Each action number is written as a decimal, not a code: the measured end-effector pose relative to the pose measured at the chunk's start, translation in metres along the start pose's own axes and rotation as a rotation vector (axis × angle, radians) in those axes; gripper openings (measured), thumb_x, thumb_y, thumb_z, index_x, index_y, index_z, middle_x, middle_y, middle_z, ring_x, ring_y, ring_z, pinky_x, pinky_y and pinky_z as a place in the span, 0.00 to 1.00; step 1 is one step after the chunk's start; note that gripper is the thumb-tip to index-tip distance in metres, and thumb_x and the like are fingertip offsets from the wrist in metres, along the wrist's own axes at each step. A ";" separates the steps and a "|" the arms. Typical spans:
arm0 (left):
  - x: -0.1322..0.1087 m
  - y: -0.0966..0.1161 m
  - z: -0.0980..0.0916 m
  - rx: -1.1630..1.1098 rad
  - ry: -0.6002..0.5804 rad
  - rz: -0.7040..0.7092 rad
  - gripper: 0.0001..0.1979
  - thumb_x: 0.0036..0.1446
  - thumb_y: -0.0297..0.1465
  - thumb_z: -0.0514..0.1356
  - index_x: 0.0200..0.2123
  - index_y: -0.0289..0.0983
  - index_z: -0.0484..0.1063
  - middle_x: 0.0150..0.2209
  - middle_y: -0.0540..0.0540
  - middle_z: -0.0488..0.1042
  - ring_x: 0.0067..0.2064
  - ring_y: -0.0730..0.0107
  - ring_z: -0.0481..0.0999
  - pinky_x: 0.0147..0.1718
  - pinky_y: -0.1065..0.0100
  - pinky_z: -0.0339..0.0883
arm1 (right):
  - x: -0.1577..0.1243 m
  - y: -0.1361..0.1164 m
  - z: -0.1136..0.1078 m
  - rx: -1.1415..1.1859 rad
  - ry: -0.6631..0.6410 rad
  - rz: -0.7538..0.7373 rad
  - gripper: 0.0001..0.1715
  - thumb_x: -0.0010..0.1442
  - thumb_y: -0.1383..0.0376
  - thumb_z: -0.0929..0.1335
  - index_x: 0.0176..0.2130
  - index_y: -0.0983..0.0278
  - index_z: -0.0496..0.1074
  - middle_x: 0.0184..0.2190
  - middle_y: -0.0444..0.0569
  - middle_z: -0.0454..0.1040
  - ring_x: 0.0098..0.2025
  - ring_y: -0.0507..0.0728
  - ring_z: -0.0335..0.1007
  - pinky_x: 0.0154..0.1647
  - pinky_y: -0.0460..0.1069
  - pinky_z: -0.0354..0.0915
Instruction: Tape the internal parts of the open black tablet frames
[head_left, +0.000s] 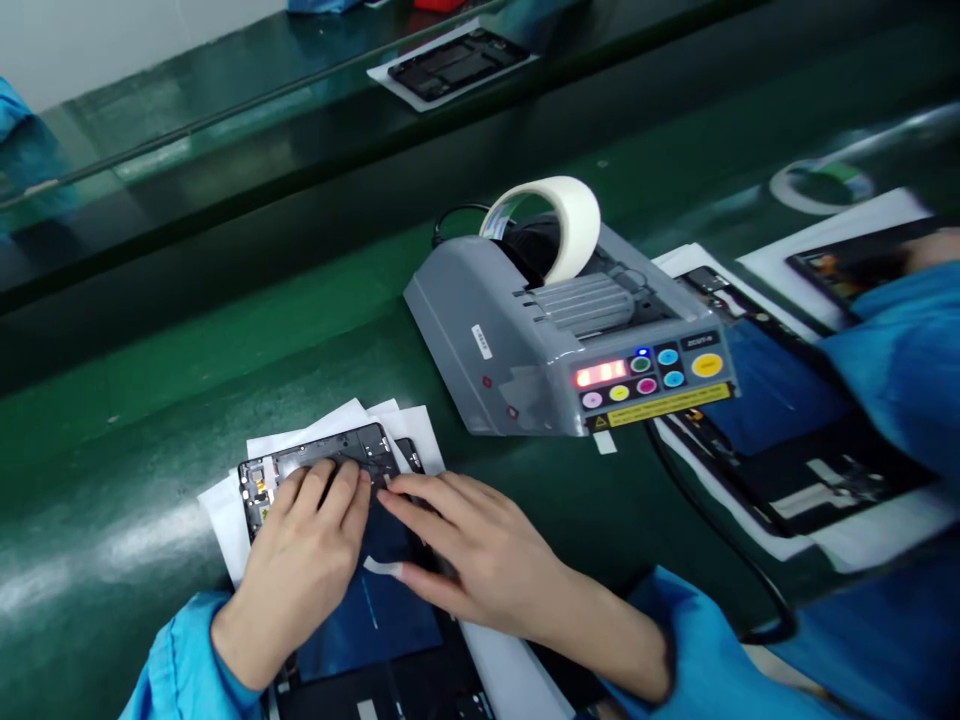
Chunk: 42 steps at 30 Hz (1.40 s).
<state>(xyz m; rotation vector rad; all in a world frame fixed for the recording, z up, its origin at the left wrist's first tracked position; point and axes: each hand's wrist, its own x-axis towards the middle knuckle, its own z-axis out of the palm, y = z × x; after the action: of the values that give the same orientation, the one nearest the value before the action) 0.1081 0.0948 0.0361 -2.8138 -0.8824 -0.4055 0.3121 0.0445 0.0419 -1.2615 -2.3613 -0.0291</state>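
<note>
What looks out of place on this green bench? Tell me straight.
A small white scrap, possibly tape or paper, lies loose on the green bench by the front corner of the grey tape dispenser. It looks stray, away from the white paper sheets.

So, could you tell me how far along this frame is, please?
Done: the panel at right already carries white strips. In hand: your left hand steadies the black frame while your right hand has a tape strip. Left: unclear, since your hands hide most of the frame.
</note>
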 end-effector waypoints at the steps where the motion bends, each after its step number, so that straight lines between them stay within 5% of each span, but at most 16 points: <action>1: -0.001 0.001 0.001 0.007 0.005 -0.003 0.20 0.62 0.24 0.51 0.55 0.30 0.71 0.53 0.39 0.76 0.53 0.53 0.73 0.50 0.56 0.69 | 0.001 0.001 -0.003 0.050 0.073 0.011 0.19 0.69 0.61 0.61 0.49 0.70 0.73 0.44 0.57 0.76 0.41 0.59 0.73 0.40 0.54 0.73; 5: -0.003 0.004 0.007 0.011 0.044 0.018 0.20 0.63 0.25 0.50 0.56 0.28 0.70 0.59 0.37 0.72 0.60 0.51 0.70 0.59 0.53 0.64 | 0.012 0.003 -0.009 -0.090 0.253 0.055 0.08 0.64 0.71 0.66 0.45 0.68 0.73 0.37 0.52 0.78 0.36 0.56 0.74 0.35 0.49 0.71; 9: -0.004 0.004 0.010 0.004 0.044 0.017 0.21 0.64 0.25 0.48 0.55 0.27 0.71 0.58 0.38 0.74 0.59 0.53 0.72 0.59 0.53 0.65 | 0.022 0.003 0.002 -0.323 0.198 0.002 0.07 0.65 0.72 0.66 0.41 0.70 0.75 0.33 0.50 0.78 0.29 0.54 0.72 0.28 0.49 0.64; 23: -0.003 0.006 0.010 -0.022 0.109 0.006 0.20 0.63 0.23 0.48 0.53 0.27 0.73 0.55 0.38 0.76 0.57 0.56 0.74 0.57 0.58 0.68 | 0.019 0.005 0.013 -0.364 0.194 -0.038 0.10 0.67 0.73 0.66 0.42 0.68 0.78 0.30 0.47 0.75 0.28 0.51 0.68 0.27 0.48 0.61; 32: -0.004 0.006 0.011 -0.037 0.087 0.001 0.20 0.63 0.24 0.49 0.54 0.27 0.71 0.55 0.37 0.76 0.58 0.55 0.73 0.58 0.58 0.67 | 0.021 0.005 0.007 -0.399 0.013 -0.031 0.14 0.67 0.73 0.63 0.44 0.68 0.78 0.30 0.48 0.74 0.28 0.53 0.66 0.26 0.49 0.60; 38: -0.004 0.004 0.011 -0.038 0.094 0.000 0.20 0.62 0.23 0.49 0.54 0.26 0.72 0.55 0.37 0.76 0.57 0.55 0.74 0.57 0.57 0.68 | 0.024 -0.009 0.000 -0.513 -0.158 -0.108 0.20 0.59 0.78 0.61 0.48 0.77 0.75 0.30 0.52 0.71 0.31 0.58 0.65 0.26 0.53 0.64; 42: -0.002 0.005 0.013 -0.041 0.120 -0.007 0.19 0.62 0.23 0.50 0.53 0.27 0.72 0.54 0.38 0.76 0.57 0.56 0.74 0.56 0.57 0.68 | 0.011 -0.017 0.002 -0.585 -0.206 -0.089 0.25 0.62 0.68 0.66 0.56 0.78 0.70 0.39 0.58 0.73 0.34 0.62 0.64 0.29 0.57 0.66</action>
<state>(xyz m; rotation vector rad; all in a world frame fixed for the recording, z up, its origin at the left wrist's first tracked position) 0.1128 0.0926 0.0229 -2.7901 -0.8688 -0.5928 0.2929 0.0437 0.0477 -1.4645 -2.6926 -0.6930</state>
